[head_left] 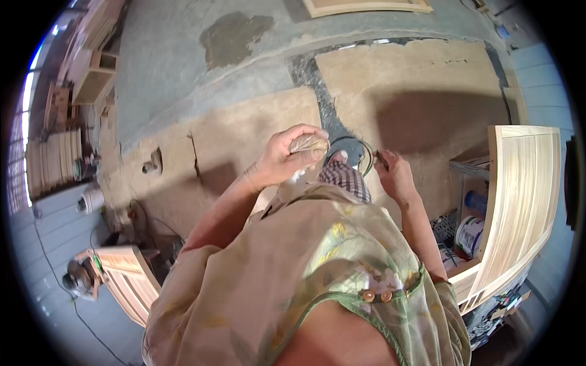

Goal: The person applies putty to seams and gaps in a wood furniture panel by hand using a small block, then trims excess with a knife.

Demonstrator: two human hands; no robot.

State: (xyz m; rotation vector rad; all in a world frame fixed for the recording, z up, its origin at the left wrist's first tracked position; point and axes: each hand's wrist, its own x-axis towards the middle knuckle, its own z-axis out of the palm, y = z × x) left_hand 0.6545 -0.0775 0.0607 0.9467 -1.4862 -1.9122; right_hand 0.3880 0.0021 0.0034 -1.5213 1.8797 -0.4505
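Note:
In front of my body, my left hand (285, 160) is closed, its thumb and fingers curled round a crumpled tan wad (309, 144). What the wad is made of I cannot tell. My right hand (395, 175) is raised further right, fingers bent together at a small dark thing (381, 160) that is too small to name. Between the hands, lower down, a dark loop of cord or hose (368, 148) shows near my foot (340, 157) and checked trouser leg (345, 175).
Tan boards (409, 67) cover part of the grey floor (165, 79). A pale wooden panelled piece (525, 189) stands at right, beside a shelf with tubs (469, 235). Another wooden panel (127, 277) is at lower left. A wooden frame (366, 7) lies ahead; stacked wood (56, 161) is far left.

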